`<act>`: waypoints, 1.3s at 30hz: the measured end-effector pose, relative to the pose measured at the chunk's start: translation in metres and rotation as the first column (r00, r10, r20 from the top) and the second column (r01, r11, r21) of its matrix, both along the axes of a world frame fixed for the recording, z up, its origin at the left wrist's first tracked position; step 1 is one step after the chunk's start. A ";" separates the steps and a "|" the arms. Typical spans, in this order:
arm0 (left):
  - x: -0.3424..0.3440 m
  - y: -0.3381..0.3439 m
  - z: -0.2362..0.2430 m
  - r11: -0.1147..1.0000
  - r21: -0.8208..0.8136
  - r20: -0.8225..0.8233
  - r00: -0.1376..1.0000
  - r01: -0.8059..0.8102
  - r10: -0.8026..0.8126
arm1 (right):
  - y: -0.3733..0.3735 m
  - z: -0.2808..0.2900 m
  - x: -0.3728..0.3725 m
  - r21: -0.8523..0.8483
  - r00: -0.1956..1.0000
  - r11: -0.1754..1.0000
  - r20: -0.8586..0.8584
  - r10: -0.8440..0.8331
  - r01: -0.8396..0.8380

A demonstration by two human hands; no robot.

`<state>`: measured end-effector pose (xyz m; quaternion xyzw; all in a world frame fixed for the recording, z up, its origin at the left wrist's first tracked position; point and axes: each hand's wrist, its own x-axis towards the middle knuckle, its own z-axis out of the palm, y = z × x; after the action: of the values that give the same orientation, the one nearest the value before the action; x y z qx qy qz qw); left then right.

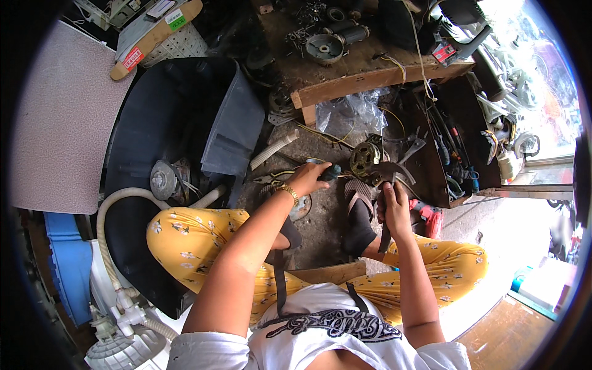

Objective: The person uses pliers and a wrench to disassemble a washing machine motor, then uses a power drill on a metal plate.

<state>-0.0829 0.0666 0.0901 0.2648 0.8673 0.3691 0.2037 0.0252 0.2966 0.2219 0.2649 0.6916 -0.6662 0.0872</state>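
My left hand is closed round the dark handle of a screwdriver, whose shaft points right, toward a round metal motor part on the floor between my feet. In my right hand is a hammer, its metal head above the fist and its dark handle hanging below. The hammer head is close beside the motor part; whether they touch I cannot tell. Pliers with yellow-edged handles lie to the left of my left hand. A red power drill lies right of my right wrist.
A low wooden bench with metal parts stands ahead. To the right is an open toolbox holding hand tools. A large black tub and a ribbed hose are at left. Clear plastic wrap lies under the bench edge.
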 end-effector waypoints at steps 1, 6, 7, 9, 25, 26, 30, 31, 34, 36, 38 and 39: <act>0.001 0.000 -0.001 1.000 0.001 -0.002 1.000 -0.001 0.001 | -0.004 0.004 -0.001 0.068 0.999 0.998 0.048 0.011 -0.014; 0.006 -0.004 0.001 0.998 0.055 -0.069 0.998 -0.003 0.007 | -0.024 0.012 -0.022 0.401 0.935 0.860 -0.024 0.354 -0.315; 0.006 -0.002 0.001 0.998 0.064 -0.075 0.997 0.005 0.000 | -0.030 0.018 -0.025 0.374 0.934 0.864 0.016 0.358 -0.338; 0.006 0.002 0.003 0.997 0.077 -0.067 0.998 -0.002 0.007 | -0.037 0.000 -0.027 0.649 0.894 0.715 -0.117 0.432 -0.260; 0.013 -0.016 -0.002 0.985 0.125 0.003 0.993 -0.121 0.122 | -0.007 -0.046 0.003 0.694 0.806 0.663 -0.204 0.556 -0.282; 0.000 -0.017 0.001 0.986 0.118 0.047 0.993 -0.113 0.108 | -0.002 -0.047 -0.001 0.685 0.807 0.671 -0.206 0.554 -0.285; -0.005 -0.015 0.007 0.993 0.066 0.108 0.990 -0.094 0.086 | 0.019 -0.014 -0.021 0.459 0.952 0.873 -0.306 -0.020 0.166; -0.005 -0.018 0.006 0.985 0.099 0.114 0.985 -0.139 0.127 | 0.026 0.008 -0.027 0.128 0.975 0.988 -0.215 -0.061 0.090; -0.003 -0.020 0.002 0.971 0.146 0.055 0.982 -0.189 0.183 | 0.024 0.028 -0.025 0.018 0.971 0.985 -0.177 -0.163 0.169; -0.004 -0.020 0.001 0.969 0.160 -0.007 0.981 -0.189 0.193 | 0.025 0.022 -0.022 0.005 0.971 0.985 -0.167 -0.169 0.172; -0.005 -0.019 0.002 0.968 0.159 0.035 0.981 -0.193 0.190 | 0.029 0.009 -0.021 -0.040 0.974 0.986 -0.150 -0.169 0.165; -0.004 -0.018 0.003 0.969 0.156 0.038 0.981 -0.194 0.190 | 0.027 0.005 -0.021 -0.042 0.975 0.985 -0.145 -0.169 0.165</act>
<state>-0.0870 0.0482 0.0926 0.1909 0.8542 0.4581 0.1553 0.0043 0.3240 0.2272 0.2707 0.6616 -0.6991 -0.0169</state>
